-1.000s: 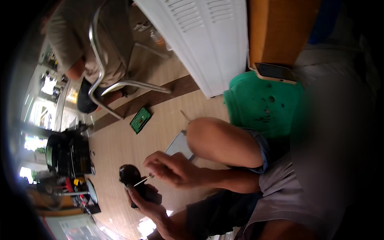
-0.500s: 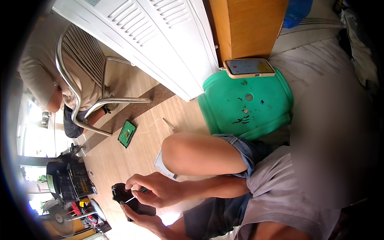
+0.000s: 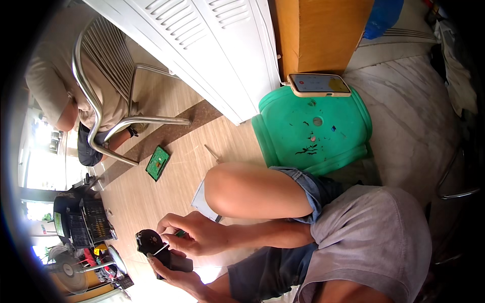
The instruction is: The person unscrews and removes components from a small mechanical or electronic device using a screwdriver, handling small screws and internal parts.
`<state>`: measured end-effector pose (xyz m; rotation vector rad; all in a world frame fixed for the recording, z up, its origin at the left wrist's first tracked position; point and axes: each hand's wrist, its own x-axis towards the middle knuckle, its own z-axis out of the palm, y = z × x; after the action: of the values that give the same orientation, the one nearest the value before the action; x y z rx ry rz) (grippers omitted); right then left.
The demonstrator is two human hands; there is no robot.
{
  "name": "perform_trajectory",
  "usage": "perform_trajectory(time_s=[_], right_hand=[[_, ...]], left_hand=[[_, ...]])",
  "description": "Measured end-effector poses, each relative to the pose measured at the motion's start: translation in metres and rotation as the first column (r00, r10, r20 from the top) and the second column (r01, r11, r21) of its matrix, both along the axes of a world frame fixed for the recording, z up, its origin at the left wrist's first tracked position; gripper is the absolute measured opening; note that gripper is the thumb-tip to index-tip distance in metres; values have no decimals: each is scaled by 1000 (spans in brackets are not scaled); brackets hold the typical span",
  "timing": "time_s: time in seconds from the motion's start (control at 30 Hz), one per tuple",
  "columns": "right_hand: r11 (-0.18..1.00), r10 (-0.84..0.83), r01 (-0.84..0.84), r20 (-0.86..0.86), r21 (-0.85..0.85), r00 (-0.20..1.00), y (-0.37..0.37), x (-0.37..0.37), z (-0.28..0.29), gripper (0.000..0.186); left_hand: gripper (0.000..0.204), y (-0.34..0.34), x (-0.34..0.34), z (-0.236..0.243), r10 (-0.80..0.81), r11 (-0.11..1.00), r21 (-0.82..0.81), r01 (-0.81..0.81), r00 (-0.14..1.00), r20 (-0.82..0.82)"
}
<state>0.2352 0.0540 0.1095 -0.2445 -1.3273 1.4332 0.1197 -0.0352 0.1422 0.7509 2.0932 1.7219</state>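
Gripping black plastic housing [image 3: 177,261] in left hand [image 3: 178,278], green-handled tool [image 3: 161,249] in right hand [image 3: 199,235], at seven o'clock; apparently partway, unfinished.

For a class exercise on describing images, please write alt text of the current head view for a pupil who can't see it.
A person's left grip holds a black device while the right grip points a slim tool at it. A green circuit board lies on the floor; a phone sits at the edge of a green stool.
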Motion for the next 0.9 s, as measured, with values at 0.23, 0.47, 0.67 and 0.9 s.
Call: perform_trajectory(time_s=[0.23, 0.47, 0.67, 0.9], right_hand=[[998, 36, -37, -19, -42, 999, 0, 3, 4, 22], [998, -66, 66, -20, 13, 998, -5, -8, -4, 28], [990, 116, -110, 67, -82, 991, -8, 10, 8, 27], [996, 91, -89, 132, -24, 987, -5, 7, -5, 24]], left_hand=[[57, -7, -11, 1, -60, 995, -71, 63, 997, 40], [59, 2, 0, 2, 1, 1000, -23, 1, 996, 87], [59, 11, 5, -6, 32, 999, 32, -36, 994, 105], [59, 29, 18, -12, 34, 999, -4, -34, 997, 64]])
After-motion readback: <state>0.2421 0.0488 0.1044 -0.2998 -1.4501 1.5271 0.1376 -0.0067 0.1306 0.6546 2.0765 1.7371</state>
